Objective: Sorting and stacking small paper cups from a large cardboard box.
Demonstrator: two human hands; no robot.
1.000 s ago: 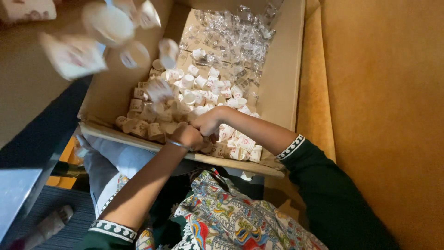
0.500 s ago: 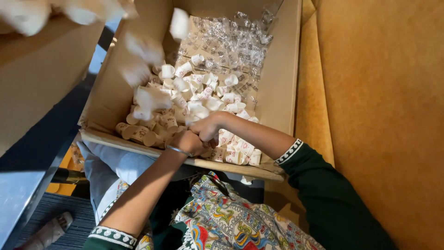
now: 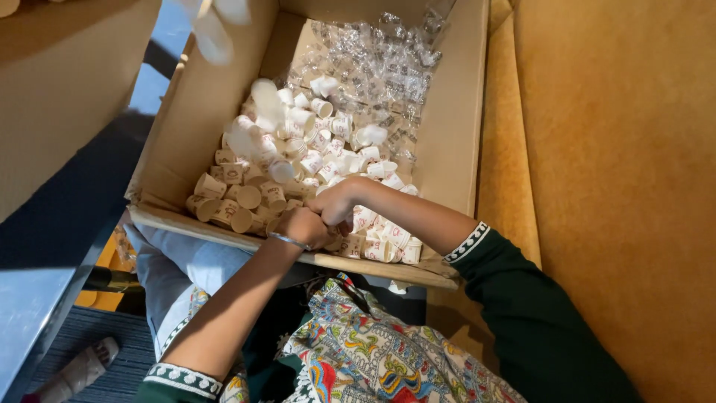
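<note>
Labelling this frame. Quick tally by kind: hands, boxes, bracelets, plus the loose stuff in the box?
Hands: 2, left hand and right hand, pressed together over the cups
Cardboard box: 1
Bracelet: 1, on the left wrist
Small paper cups: too many to count, heaped
Clear plastic wrappers: too many to count
Total countable: 4

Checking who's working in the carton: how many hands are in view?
2: the left hand and the right hand, pressed together over small paper cups at the cardboard box near edge. No others visible.
</note>
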